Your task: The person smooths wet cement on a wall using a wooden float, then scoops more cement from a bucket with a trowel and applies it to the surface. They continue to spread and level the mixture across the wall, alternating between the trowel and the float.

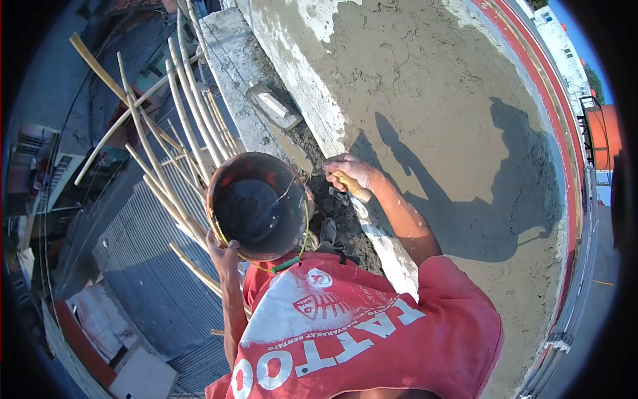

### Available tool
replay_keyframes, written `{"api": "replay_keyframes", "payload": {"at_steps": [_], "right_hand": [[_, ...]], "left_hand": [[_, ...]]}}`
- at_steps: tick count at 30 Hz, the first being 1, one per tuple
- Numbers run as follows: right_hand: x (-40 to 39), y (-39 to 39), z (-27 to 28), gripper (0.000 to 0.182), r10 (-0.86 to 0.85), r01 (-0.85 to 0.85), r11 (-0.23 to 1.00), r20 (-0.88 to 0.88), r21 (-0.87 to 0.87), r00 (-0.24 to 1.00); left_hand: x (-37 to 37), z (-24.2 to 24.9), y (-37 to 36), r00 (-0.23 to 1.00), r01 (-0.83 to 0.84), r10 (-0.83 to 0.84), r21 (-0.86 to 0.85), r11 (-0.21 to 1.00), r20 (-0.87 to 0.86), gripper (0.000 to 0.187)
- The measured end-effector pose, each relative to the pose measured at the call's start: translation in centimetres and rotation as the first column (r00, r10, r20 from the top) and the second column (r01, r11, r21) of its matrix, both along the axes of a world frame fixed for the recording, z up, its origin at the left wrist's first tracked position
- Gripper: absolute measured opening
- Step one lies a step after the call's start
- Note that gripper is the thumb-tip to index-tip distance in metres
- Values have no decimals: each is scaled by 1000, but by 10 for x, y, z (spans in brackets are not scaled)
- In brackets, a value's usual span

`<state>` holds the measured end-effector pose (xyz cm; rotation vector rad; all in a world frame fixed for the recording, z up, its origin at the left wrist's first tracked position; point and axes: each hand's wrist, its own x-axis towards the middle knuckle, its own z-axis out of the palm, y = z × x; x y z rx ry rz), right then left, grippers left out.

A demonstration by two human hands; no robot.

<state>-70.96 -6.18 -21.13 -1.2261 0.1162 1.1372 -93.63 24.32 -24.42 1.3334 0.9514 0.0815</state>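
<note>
Squarely between the round, dark bucket with a wide open mouth point(284, 227) and the damp grey plastered wall point(425, 73) was your right hand point(351, 171). It was curled firmly around a short, pale wooden handle point(354, 187), and the bucket lay just to its left, close to the rim but apart from it. The handle's long axis ran slantwise: one end sat by your fingers on the bucket's side, while the blunt butt stuck out toward the wall and down toward you. Whatever that handle belonged to was hidden by your hand, so you could not tell which way its working part pointed.

Your left hand point(224, 253) was the nearer one to the bucket, touching it. It was clamped on the near left edge, thumb showing and most fingers out of sight beneath. The mouth faced up at you, with the thin yellow-green carrying loop point(307, 226) slack along the near side; its inside was too dark to judge what it held.

Beyond both hands, a grey rectangular block with a white top point(274, 106) rested on the rough concrete ledge point(229, 50), beside the wall's foot.
</note>
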Motion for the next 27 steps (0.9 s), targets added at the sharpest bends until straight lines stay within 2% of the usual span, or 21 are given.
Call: {"api": "replay_keyframes", "payload": {"at_steps": [1, 2, 3, 4, 5, 7, 8, 10, 12, 13, 14, 15, 16, 17, 19, 21, 22, 23, 24, 25, 27], "right_hand": [[50, -31, -20, 25, -14, 54, 968, 164, -244, 986], [65, -58, -6, 31, -137, 449, 736, 538, -507, 831], [74, -86, 32, 39, -4, 579, 579, 708, -574, 706], [80, -110, 65, 45, 3, 550, 556, 664, -623, 748], [62, -105, 105, 37, 127, 640, 417, 739, -645, 662], [23, -101, 151, 38, 142, 654, 460, 776, -601, 614], [19, -98, 152, 38, 141, 661, 470, 789, -585, 599], [-8, -84, 140, 38, 614, 628, 253, 623, -736, 484], [-31, -47, 126, 34, 683, 405, 346, 523, -847, 510], [-43, -37, 95, 29, 754, 355, 424, 542, -833, 371], [-53, -25, 60, 26, 822, 299, 426, 504, -854, 267], [-66, -12, 17, 26, 864, 298, 431, 485, -852, 136], [-77, 11, -5, 26, 903, 298, 377, 420, -877, 93], [-81, 24, -44, 25, 927, 441, 361, 369, -822, -71], [-85, 41, -89, 18, 961, 588, 277, 208, -760, -183], [-100, 53, -97, 22, 936, 328, 302, 343, -895, 74], [-108, 52, -91, 22, 936, 321, 303, 344, -897, 79], [-109, 48, -83, 25, 905, 113, 353, 370, -929, 209], [-110, 43, -74, 29, 870, -92, 411, 360, -907, 337], [-113, 40, -66, 29, 871, -92, 409, 358, -908, 336], [-113, 42, -51, 32, 807, -69, 513, 453, -856, 378]], "left_hand": [[-2, -1, 1, 1000, 9, -9, -1, 1000, -16, 69], [-1, -4, 0, 1000, 17, -17, 11, 1000, -17, 69], [-6, -3, 3, 999, 26, -26, 29, 999, -23, 69], [-5, 6, 1, 999, 12, -11, 12, 1000, -50, 68], [-9, -23, 3, 992, -51, 50, 6, 999, 116, 67], [-2, 3, -4, 1000, 5, -5, -45, 999, -8, 67], [5, 1, -10, 997, -39, 41, -22, 999, 59, 67], [12, 4, -17, 1000, 4, -4, -14, 1000, -2, 69], [12, -19, -16, 995, 95, -96, 63, 993, 11, 65], [12, -32, -14, 982, 189, -191, 155, 970, 0, 62], [18, -19, -19, 979, 204, -204, 124, 971, -18, 63], [23, -19, -22, 968, 241, -250, 203, 949, 19, 67], [29, -7, -27, 964, 266, -264, 188, 945, -38, 66], [35, 7, -32, 957, 289, -276, 167, 943, -92, 66], [42, 19, -40, 939, 342, -325, 223, 913, -108, 67], [50, 19, -44, 925, 379, -359, 282, 881, -123, 68], [50, 21, -45, 919, 392, -377, 335, 857, -112, 69], [53, 23, -47, 914, 399, -395, 387, 831, -94, 70], [55, 27, -47, 909, 416, -390, 307, 856, -144, 69], [55, 26, -48, 910, 415, -389, 305, 857, -143, 69], [54, 16, -43, 913, 408, -395, 283, 868, -101, 70]]}}
